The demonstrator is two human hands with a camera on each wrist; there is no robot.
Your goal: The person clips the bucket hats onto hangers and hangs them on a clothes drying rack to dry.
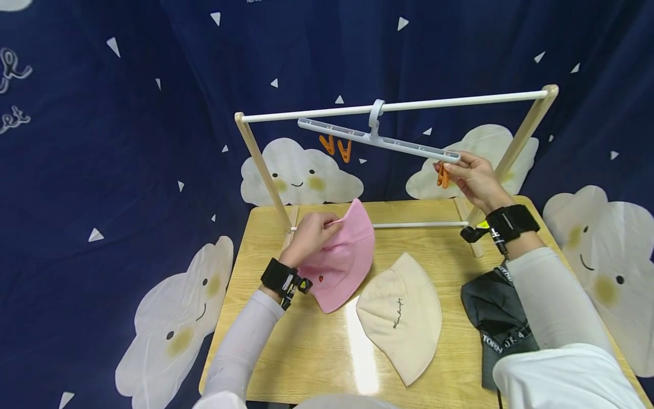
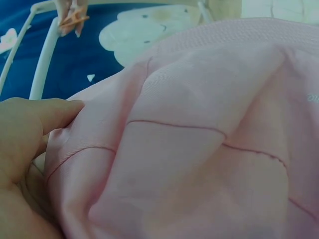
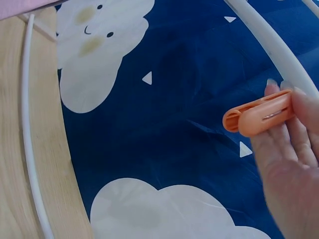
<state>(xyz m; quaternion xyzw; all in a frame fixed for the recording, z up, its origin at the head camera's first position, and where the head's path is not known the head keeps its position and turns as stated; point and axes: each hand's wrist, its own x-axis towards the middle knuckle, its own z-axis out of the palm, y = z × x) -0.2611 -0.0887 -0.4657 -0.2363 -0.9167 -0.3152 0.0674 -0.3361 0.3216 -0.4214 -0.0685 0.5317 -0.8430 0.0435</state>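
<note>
My left hand pinches the edge of a pink bucket hat, which hangs over the table with its small strawberry mark showing. In the left wrist view the hat's folded cloth fills most of the frame. At the right end of a pale blue hanger, my right hand holds an orange clip between thumb and fingers. The hanger hooks over the white bar of a rack and tilts down to the right. A pair of orange clips hangs below its left half.
A cream bucket hat lies folded on the wooden table. Farther right is a dark grey hat, partly behind my right arm. The rack has wooden legs, a top bar and a low bar.
</note>
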